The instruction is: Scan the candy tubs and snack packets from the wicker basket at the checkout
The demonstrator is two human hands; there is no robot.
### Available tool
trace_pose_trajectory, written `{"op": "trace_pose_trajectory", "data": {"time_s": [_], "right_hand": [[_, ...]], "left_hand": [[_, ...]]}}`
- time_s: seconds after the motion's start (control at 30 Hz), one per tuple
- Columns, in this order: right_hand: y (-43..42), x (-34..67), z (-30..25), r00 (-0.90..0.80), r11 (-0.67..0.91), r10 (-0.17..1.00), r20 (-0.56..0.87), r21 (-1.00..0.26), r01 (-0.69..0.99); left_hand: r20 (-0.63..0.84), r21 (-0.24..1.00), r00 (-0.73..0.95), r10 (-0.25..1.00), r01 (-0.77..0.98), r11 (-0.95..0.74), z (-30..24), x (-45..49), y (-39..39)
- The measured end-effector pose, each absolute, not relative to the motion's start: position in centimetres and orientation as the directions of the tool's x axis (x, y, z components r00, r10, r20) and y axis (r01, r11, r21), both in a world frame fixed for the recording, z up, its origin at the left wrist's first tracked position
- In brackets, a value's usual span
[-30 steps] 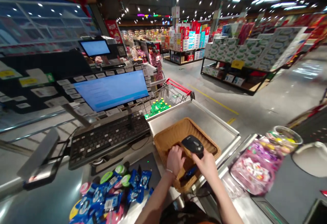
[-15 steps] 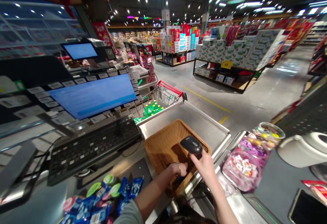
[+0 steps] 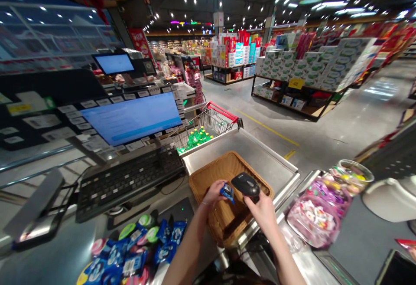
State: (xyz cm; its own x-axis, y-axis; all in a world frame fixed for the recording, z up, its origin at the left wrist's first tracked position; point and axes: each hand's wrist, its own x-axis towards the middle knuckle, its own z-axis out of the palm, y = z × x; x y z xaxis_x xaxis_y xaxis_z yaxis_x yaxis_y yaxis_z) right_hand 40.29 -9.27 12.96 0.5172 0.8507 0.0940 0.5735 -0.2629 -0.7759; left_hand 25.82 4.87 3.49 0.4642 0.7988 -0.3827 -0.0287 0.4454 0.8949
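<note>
My left hand (image 3: 214,192) grips a small blue packet (image 3: 227,192) over the brown woven basket (image 3: 208,174). In my right hand (image 3: 262,209) is a black handheld barcode scanner (image 3: 246,184), its head angled toward the packet and a short gap between them. No other item shows inside the basket, though my hands and the scanner cover part of it. Left of my left forearm, a pile of blue packets (image 3: 134,264) lies on the counter, mixed with green-lidded and pink items.
A keyboard (image 3: 130,181) and a monitor (image 3: 133,118) stand to the left. The basket rests on a metal counter (image 3: 237,141), with a cart (image 3: 222,113) of green bottles beyond. Tubs of sweets (image 3: 313,220), a white container (image 3: 390,200) and a phone (image 3: 397,272) are on the right.
My left hand has risen from low inside the basket, bringing the blue packet up beside the scanner. The right hand still holds the scanner. The view has shifted slightly.
</note>
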Motion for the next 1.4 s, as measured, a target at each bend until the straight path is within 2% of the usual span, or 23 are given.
{"op": "trace_pose_trajectory", "data": {"time_s": [0.13,0.2,0.33,0.5,0.8,1.07,1.23,1.33,1.4], "right_hand": [[-9.3,39.4,13.1,0.474,-0.229,0.875,0.100,-0.777,0.587],[-9.4,38.8,13.2,0.447,-0.213,0.888,0.113,-0.759,0.615],[-9.5,37.2,13.6,0.352,-0.146,0.927,0.133,-0.735,0.662],[-9.4,35.3,14.1,0.238,-0.069,0.961,0.143,-0.706,0.704],[-9.9,33.9,14.7,0.202,-0.078,0.973,0.113,-0.664,0.744],[-9.9,33.7,14.5,0.180,-0.067,0.979,0.097,-0.678,0.732],[-9.5,33.1,14.1,0.194,-0.042,0.970,0.146,-0.686,0.727],[-9.1,32.6,13.8,0.178,-0.041,0.975,0.132,-0.680,0.732],[-8.8,32.2,13.7,0.172,-0.046,0.978,0.121,-0.677,0.735]], "left_hand": [[-0.461,0.808,0.385,0.800,-0.191,0.558,5.2,22.9,5.1],[-0.458,0.783,0.350,0.817,-0.277,0.558,6.0,21.9,4.8],[-0.331,0.799,0.266,0.905,-0.431,0.419,7.2,20.6,3.8],[-0.191,0.806,0.239,0.952,-0.515,0.291,7.9,19.4,2.7],[-0.168,0.839,0.177,0.970,-0.491,0.235,8.1,18.2,2.3],[-0.162,0.779,0.154,0.975,-0.587,0.222,7.5,17.5,2.2],[-0.172,0.795,0.137,0.975,-0.565,0.220,7.2,16.3,2.0],[-0.177,0.822,0.067,0.982,-0.539,0.185,6.5,14.9,1.6],[-0.176,0.887,-0.034,0.984,-0.440,0.143,5.7,13.3,1.2]]}}
